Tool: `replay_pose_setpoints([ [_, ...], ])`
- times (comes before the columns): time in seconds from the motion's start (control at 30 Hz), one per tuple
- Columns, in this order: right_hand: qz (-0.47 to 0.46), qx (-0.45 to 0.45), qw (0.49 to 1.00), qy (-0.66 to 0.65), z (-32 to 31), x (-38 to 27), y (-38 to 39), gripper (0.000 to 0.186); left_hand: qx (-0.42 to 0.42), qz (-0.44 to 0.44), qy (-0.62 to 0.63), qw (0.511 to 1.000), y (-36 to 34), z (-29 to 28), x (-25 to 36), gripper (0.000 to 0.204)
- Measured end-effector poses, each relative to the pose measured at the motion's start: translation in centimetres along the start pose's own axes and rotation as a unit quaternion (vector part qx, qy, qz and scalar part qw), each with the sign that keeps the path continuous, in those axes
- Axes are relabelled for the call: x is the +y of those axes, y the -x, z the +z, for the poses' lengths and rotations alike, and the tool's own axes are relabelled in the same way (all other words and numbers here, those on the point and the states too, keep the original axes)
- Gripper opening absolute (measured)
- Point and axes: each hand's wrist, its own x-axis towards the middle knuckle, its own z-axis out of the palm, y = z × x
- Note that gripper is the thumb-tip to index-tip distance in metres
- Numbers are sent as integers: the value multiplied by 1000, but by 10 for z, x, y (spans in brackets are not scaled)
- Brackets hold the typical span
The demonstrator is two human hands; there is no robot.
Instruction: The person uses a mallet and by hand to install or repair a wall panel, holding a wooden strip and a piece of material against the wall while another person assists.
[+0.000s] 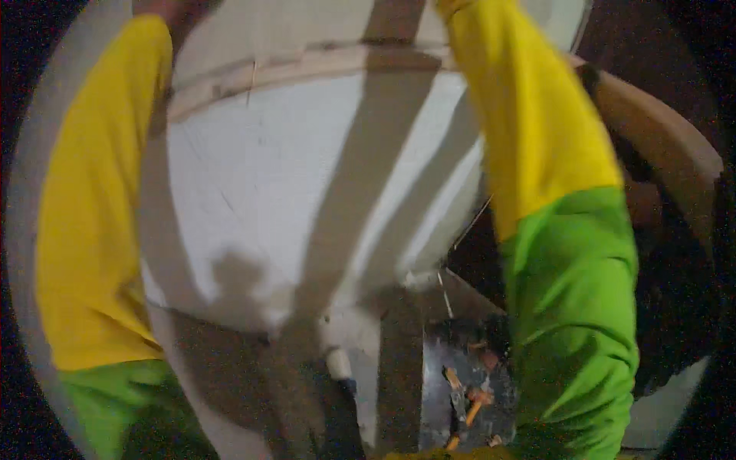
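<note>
Both my arms reach upward in yellow and green sleeves. A small part of my left hand (170, 14) shows at the top edge, beside a white upper panel (287, 23); its fingers are out of sight, so I cannot tell what it holds. The right sleeve runs past the top edge, and my right hand is out of view. Between my arms is a large white panel (276, 169), crossed by long shadows, with a pale jointed strip (307, 63) along its upper side.
Below lie orange-handled tools (477, 402) on a dark surface (441, 349). A small pale object (337, 360) on a dark shape is low in the middle, unclear what it is. A brown curved surface (659, 130) and dark recesses are at the right.
</note>
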Motion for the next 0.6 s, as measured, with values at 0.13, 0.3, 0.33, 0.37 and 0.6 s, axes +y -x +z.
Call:
replay_pose_setpoints([
  [0.13,28,-51,998,5,-15,-12,-11,73,-108,34,-128,985,-22,-20,-12,71],
  [0.3,22,-36,999,6,-44,-7,-25,73,-72,-59,27,995,-32,-56,16,82],
  [0.33,10,-26,1000,-13,-50,-8,-28,73,-68,-57,29,996,-36,-42,4,82],
  [0.37,16,-30,999,-8,-47,-2,-10,73,29,13,40,999,-24,-11,-4,76],
  [0.6,11,13,1000,8,-35,0,-14,71,12,48,-42,998,-18,6,-24,73],
])
